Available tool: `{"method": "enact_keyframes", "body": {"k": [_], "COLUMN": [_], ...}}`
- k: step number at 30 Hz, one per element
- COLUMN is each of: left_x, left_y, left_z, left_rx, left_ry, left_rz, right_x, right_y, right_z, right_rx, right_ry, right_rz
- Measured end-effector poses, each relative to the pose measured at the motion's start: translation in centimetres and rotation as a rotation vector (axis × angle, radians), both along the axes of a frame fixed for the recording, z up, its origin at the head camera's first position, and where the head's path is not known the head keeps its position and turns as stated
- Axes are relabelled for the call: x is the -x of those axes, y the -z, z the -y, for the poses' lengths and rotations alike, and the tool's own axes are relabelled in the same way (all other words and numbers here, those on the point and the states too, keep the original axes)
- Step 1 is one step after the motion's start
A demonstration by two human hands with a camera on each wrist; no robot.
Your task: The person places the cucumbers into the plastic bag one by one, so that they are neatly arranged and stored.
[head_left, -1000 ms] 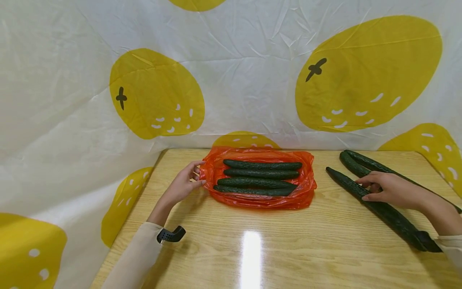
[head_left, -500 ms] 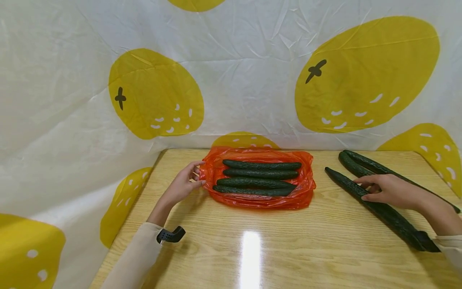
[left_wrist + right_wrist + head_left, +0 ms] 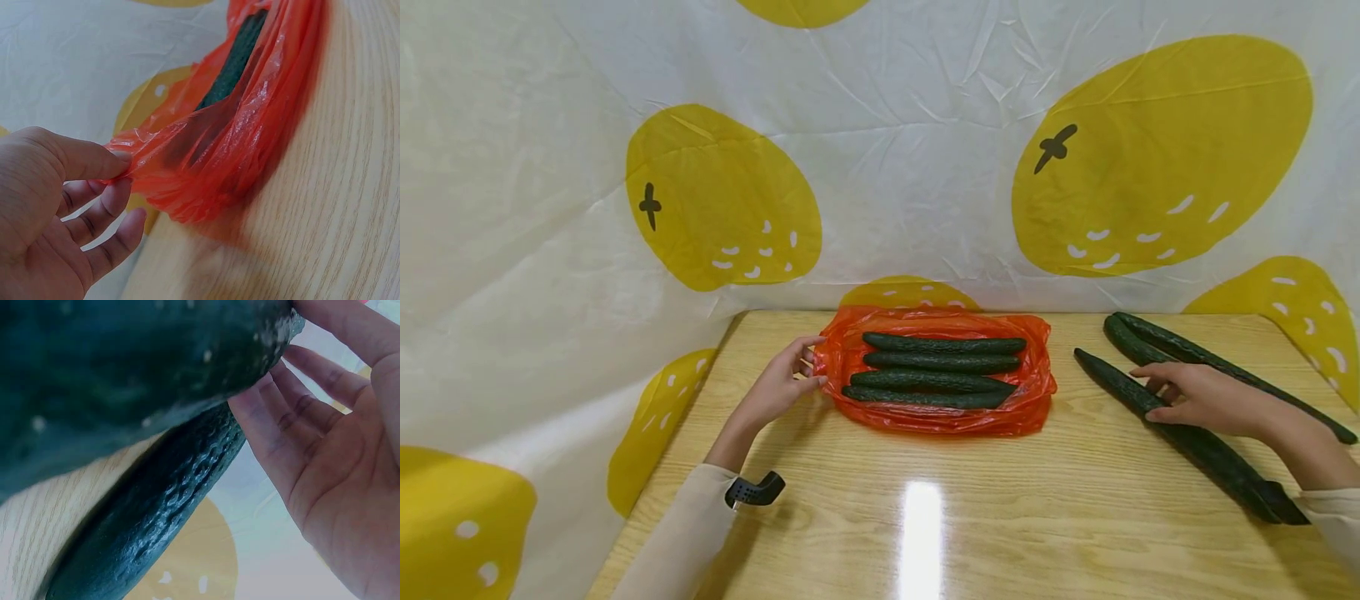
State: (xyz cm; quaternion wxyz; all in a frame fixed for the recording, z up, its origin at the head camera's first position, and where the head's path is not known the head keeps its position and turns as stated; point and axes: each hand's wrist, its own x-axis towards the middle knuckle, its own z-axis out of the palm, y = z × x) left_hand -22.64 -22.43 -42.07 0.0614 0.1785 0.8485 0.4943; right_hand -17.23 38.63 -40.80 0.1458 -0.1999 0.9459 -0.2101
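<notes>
A red plastic bag point(image 3: 1037, 412) lies on the table, with several dark green cucumbers point(image 3: 943, 343) side by side across its middle. My left hand point(image 3: 781, 385) is at the bag's left end. In the left wrist view, its thumb and forefinger pinch the gathered plastic, while the other fingers curl loosely below. On the right, my right hand point(image 3: 1213, 400) holds a long cucumber point(image 3: 1213, 458) around its middle, thumb on the near side and fingers on the far side. The right wrist view shows fingertips against this cucumber, with a second cucumber point(image 3: 156, 506) beyond it.
Two more cucumbers point(image 3: 1180, 337) lie at the back right, partly behind the right hand. The wooden table point(image 3: 820, 517) meets a white cloth point(image 3: 917, 200) with yellow fruit prints at the back and left. A black band point(image 3: 756, 489) sits on the left sleeve.
The right hand and the cucumber in it have shifted very slightly to the left. The left hand keeps its pinch on the bag.
</notes>
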Motion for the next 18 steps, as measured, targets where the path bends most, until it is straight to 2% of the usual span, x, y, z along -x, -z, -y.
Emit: {"method": "enact_keyframes", "body": {"k": [7, 14, 18], "left_x": [-0.15, -0.18, -0.07], "left_y": [-0.04, 0.03, 0.12], "left_z": [0.06, 0.0, 0.0], "left_rx": [0.004, 0.022, 0.03], "left_ry": [-0.011, -0.015, -0.012], "left_rz": [-0.003, -0.002, -0.005], "right_x": [0.05, -0.12, -0.09], "right_y": [0.35, 0.53, 0.38], "right_z": [0.34, 0.21, 0.07], "right_rx": [-0.001, -0.018, -0.048], "right_ry": [-0.01, -0.036, -0.041], "right_rz": [0.022, 0.092, 0.091]}}
